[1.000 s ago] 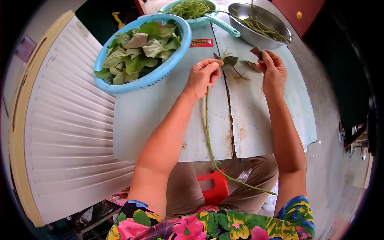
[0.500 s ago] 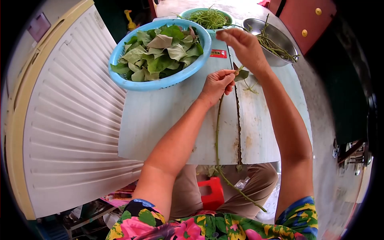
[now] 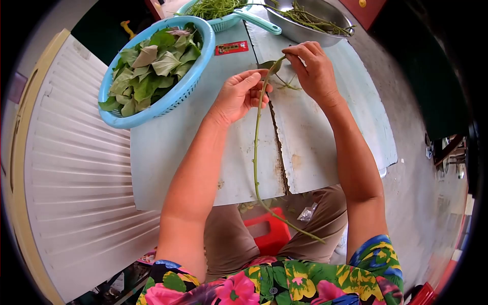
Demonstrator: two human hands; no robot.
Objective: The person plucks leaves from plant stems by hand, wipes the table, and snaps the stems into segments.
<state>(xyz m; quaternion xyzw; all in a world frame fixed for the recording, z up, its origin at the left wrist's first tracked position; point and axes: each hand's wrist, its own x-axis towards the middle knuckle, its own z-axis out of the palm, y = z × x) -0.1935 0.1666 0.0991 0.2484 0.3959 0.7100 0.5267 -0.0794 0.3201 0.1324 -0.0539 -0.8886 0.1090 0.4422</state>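
A long green leaf stem (image 3: 255, 147) hangs from my right hand (image 3: 316, 71), whose thumb and fingertips pinch its upper end. It runs down over the table's front edge, its lower tip above my lap. My left hand (image 3: 241, 95) is to the left of the stem, palm turned up and fingers loosely curled and apart. The stem passes at its fingertips; whether they touch it is hard to tell. Behind the stem's top lie a dark green leaf (image 3: 271, 66) and a thin sprig (image 3: 288, 84) on the table.
At the left back of the pale table (image 3: 203, 173) stands a blue basket (image 3: 201, 63) heaped with leaves. Farther back are a green strainer (image 3: 262, 23) of stems and a metal bowl (image 3: 305, 35) with more stems. A red packet (image 3: 232, 48) lies nearby. A red stool (image 3: 269, 234) shows below.
My right hand has come down and taken the stem's upper end. My left fingers, pinched on the stem before, have loosened. The view has shifted, so the table things appear farther left and higher.
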